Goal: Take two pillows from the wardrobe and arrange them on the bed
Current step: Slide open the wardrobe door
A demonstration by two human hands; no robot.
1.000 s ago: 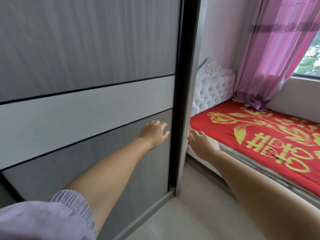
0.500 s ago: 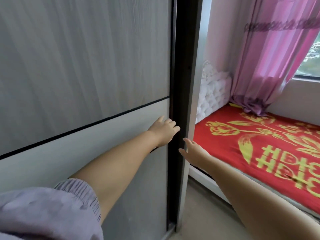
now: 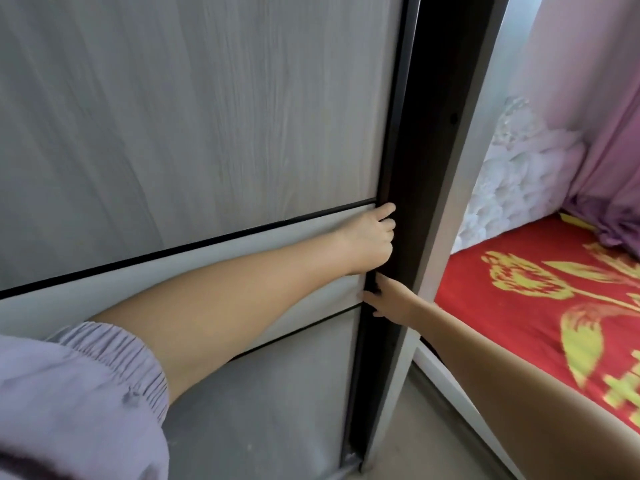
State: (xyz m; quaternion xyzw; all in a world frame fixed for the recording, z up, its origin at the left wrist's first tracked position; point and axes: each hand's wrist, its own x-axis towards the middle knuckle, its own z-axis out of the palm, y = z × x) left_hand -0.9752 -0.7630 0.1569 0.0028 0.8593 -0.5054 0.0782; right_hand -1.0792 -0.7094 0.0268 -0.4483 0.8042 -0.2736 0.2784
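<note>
The wardrobe's grey wood-grain sliding door point(image 3: 207, 116) fills the left of the head view and is closed, so no pillow shows. My left hand point(image 3: 370, 237) curls its fingers around the door's dark right edge point(image 3: 391, 168) at mid height. Just below it, my right hand point(image 3: 384, 299) has its fingertips hooked on the same edge. To the right lies the bed point(image 3: 540, 289) with a red cover printed in yellow.
The wardrobe's dark frame and pale side panel point(image 3: 446, 237) stand between the door and the bed. A white tufted headboard point(image 3: 519, 174) and pink curtain point(image 3: 595, 98) are at the far right. A narrow strip of floor point(image 3: 433, 427) runs between wardrobe and bed.
Both hands rose and reached forward to the door's right edge; the left went from flat on the panel to gripping the edge, and the right came in from beside the bed.
</note>
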